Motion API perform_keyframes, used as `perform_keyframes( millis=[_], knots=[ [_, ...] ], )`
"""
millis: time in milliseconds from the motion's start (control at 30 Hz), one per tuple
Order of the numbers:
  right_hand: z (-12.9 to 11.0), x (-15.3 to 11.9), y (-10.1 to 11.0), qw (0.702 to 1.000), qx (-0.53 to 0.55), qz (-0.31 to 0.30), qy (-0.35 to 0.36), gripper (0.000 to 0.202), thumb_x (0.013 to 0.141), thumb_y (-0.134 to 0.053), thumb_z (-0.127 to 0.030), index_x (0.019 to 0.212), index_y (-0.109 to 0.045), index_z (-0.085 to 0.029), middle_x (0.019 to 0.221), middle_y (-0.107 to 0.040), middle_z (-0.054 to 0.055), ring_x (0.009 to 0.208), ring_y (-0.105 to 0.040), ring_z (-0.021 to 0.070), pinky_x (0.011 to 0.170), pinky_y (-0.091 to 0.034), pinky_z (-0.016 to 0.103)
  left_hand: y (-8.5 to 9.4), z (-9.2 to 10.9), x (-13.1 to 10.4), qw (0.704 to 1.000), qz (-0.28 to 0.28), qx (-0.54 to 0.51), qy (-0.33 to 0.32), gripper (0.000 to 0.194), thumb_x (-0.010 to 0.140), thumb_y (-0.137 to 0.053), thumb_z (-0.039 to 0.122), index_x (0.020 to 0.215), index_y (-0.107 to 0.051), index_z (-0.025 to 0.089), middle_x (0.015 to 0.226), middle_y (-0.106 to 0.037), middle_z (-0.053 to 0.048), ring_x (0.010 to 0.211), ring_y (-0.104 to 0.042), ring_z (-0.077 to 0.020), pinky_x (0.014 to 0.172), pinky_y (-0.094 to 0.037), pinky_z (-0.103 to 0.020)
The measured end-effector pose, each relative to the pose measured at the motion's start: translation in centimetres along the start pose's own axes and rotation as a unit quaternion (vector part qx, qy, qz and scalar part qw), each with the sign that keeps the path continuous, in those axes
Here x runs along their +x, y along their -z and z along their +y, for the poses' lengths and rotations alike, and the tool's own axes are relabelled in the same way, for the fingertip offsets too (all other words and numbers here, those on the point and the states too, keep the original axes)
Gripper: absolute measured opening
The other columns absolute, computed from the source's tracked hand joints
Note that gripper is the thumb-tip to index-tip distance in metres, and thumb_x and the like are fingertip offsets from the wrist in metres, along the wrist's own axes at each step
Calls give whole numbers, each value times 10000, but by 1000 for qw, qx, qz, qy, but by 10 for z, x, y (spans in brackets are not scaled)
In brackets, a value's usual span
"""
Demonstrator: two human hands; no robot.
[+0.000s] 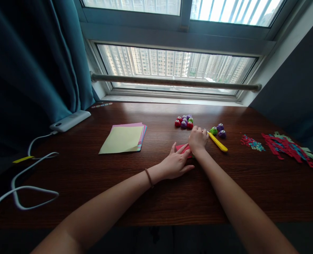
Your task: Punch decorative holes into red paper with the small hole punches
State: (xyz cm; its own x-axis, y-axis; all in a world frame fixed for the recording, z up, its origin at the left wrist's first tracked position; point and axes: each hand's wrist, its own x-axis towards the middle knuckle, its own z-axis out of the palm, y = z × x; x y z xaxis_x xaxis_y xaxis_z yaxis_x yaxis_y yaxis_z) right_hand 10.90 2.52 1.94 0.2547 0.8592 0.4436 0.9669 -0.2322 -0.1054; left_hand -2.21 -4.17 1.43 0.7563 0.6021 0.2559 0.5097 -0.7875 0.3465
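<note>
Grip of the left hand [173,165] is splayed open, fingers resting on red paper [179,146] on the counter [156,116]. Just to its right, the right hand [198,139] is curled; I cannot tell whether it holds the yellow tool [218,143] beside it. Small eyed balls [183,125] lie beyond, a paper stack [120,139] leftward, red strips [287,149] far right.

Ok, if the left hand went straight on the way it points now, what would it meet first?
The left hand would probably meet the right hand first, near the wrist; both are by the red paper, and the gap between them is hard to judge here.
</note>
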Motion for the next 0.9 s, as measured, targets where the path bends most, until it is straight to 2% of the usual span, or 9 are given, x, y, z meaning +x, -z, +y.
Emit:
perform_keyframes(
  millis=[500, 700, 900],
  knots=[
    [0, 0, -2, 1000, -10, -18, 0, 191, 796, -410, -124, 915, -558, -96, 905, -598, 155, 897, -504, 300, 744, -357, 389, -3, 0, 1, 1000, 3, 0, 5, 556, 862, -381, 454, 1306, -237, 152, 1324, -389, -149, 1323, -171, -202, 1055, -15, -526],
    [-1, 0, -2, 1000, -8, -14, -1, 189, 796, -412, -119, 916, -555, -92, 906, -597, 154, 898, -504, 294, 751, -358, 381, -1, 2, 0, 1000, 1, 14, 10, 542, 870, -364, 445, 1300, -249, 135, 1344, -352, -169, 1299, -239, -217, 1058, 2, -512],
    [-3, -1, -2, 1000, -11, -23, -5, 191, 791, -430, -131, 930, -554, -89, 921, -595, 158, 908, -500, 295, 749, -356, 372, -2, 2, 0, 1000, 7, -4, 16, 475, 867, -383, 428, 1244, -299, 151, 1291, -427, -146, 1275, -288, -202, 1060, 17, -505]
  ],
)
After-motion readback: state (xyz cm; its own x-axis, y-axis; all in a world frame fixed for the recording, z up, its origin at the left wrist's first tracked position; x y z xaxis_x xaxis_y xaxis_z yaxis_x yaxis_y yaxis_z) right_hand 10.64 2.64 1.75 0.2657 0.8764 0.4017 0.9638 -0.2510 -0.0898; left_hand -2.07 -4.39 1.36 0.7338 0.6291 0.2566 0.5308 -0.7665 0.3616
